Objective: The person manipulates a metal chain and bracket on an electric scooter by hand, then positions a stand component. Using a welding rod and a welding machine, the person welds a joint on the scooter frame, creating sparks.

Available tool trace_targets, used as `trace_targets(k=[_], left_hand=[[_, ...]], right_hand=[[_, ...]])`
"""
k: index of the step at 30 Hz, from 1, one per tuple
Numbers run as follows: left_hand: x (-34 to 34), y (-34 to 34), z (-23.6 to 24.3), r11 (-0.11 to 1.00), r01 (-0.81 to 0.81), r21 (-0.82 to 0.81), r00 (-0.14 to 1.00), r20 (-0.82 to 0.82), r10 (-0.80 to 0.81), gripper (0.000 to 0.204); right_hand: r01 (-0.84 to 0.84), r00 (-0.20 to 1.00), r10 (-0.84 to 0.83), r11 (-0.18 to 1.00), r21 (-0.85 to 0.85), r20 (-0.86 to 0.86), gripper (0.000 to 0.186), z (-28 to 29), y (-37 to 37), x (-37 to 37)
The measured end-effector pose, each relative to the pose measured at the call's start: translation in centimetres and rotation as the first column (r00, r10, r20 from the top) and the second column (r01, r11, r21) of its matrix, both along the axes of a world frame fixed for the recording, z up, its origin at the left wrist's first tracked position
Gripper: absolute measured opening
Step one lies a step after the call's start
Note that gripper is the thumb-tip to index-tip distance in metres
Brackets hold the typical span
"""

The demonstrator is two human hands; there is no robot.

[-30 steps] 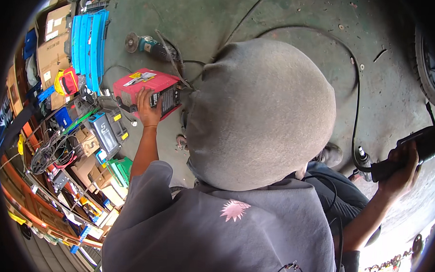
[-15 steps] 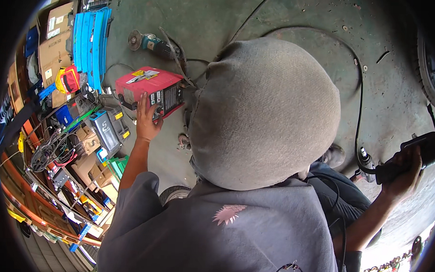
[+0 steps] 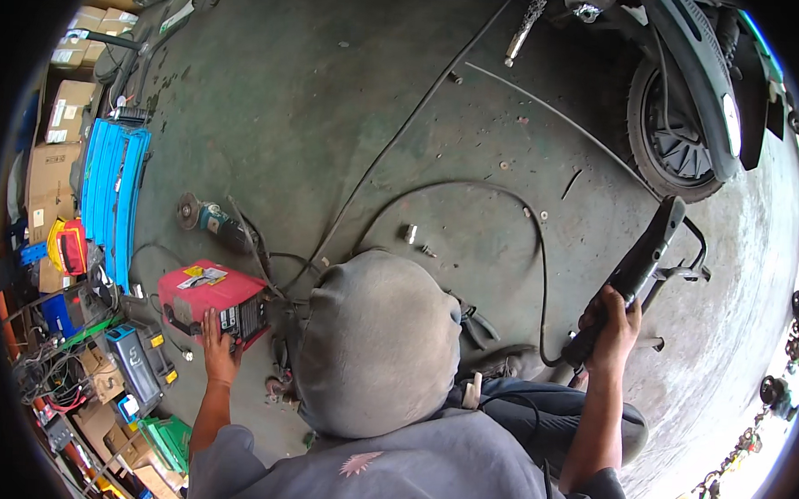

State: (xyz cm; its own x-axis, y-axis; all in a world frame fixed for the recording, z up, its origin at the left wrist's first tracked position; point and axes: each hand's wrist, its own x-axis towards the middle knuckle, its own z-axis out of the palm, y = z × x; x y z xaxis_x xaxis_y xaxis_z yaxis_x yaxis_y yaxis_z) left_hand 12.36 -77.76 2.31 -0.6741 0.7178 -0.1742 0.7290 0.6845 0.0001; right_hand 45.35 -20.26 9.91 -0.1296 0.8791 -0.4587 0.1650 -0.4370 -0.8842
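Clock face: directions are taken from the middle of the view.
Left hand: the left hand (image 3: 222, 358) is seen at eight o'clock, its fingers straight and slightly spread, laid against the near front edge of the machine; nothing is seen to be gripped by it.
Red machine: the red box-shaped machine (image 3: 211, 289) is placed on the floor between eight and nine o'clock, its dark front panel turned towards four.
Right hand: the right hand (image 3: 612, 326) is seen between three and four o'clock, curled firmly around a long black object (image 3: 638, 265).
Black object: it is held slanted, its far end pointed to one o'clock; what kind of thing it is cannot be told.
Cable: a dark cable (image 3: 472, 184) is looped across the floor and brought round to the near end of the held object.
Grinder: an angle grinder (image 3: 220, 225) is laid at nine o'clock, just beyond the machine.
Wheel: a black-tyred wheel (image 3: 676, 136) is seen at two o'clock.
Head: a grey-covered head (image 3: 379, 337) is seen at six o'clock, between the arms.
Left side: a blue stack (image 3: 113, 195) is seen at nine o'clock.
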Motion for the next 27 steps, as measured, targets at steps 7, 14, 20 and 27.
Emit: trace_targets(k=[7,14,20,27], left_hand=[[-1.3,1.8,1.6,0.999,0.043,-0.019,0.991,0.13,-0.04,0.018],[-1.2,2.4,3.3,0.994,-0.022,-0.105,0.992,0.122,0.035,0.028],[-1.0,0.9,1.2,0.997,0.03,-0.068,0.995,0.096,-0.024,0.028],[-2.5,0.8,1.6,0.99,0.103,-0.099,0.993,0.068,-0.097,0.018]], right_hand=[[-0.005,0.998,0.009,0.998,-0.057,0.066,0.013,-0.2,0.1,0.4],[0.112,0.99,-0.11,0.993,-0.021,0.093,0.013,-1.9,0.8,1.9],[0.116,0.989,-0.112,0.992,-0.039,0.097,0.017,-2.3,2.3,2.8],[0.073,0.993,-0.071,0.997,-0.024,0.096,0.017,-3.0,2.4,2.9]])
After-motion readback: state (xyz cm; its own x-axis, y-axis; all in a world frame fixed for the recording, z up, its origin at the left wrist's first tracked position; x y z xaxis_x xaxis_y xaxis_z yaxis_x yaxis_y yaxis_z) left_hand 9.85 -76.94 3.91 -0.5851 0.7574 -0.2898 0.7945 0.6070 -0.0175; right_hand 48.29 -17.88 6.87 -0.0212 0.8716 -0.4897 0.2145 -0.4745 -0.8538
